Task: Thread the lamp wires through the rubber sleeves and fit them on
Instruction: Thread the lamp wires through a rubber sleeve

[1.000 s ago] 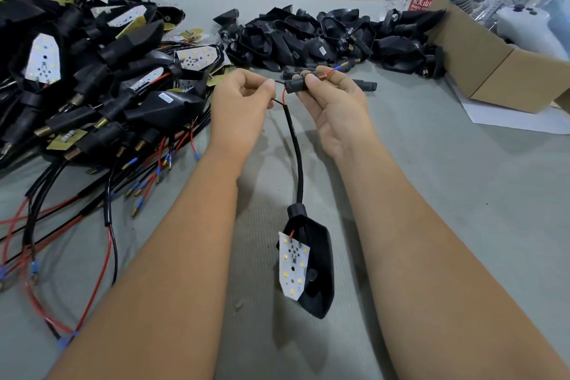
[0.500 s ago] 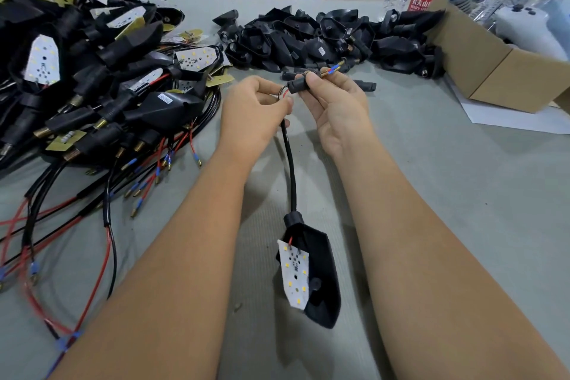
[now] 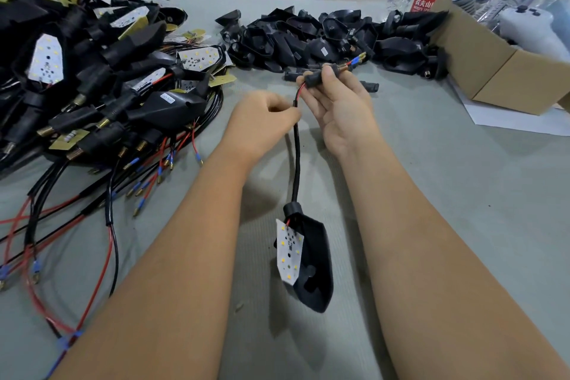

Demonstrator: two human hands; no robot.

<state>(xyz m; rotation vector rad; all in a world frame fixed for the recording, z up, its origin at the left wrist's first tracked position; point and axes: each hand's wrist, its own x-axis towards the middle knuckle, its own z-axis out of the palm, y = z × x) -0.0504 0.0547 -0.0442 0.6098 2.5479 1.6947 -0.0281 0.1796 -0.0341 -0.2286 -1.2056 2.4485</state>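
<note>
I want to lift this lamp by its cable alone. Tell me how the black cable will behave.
The black cable is probably floppy: it curves loosely from the left hand down to the lamp housing. The housing would likely dangle and swing. The circuit board sits loose outside the housing, so it may flap on its thin wires.

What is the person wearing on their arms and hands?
Nothing that shows. The left hand and right hand wear no gloves, rings or watch, and both forearms are uncovered right to the picture's bottom edge, with no sleeves in view.
</note>
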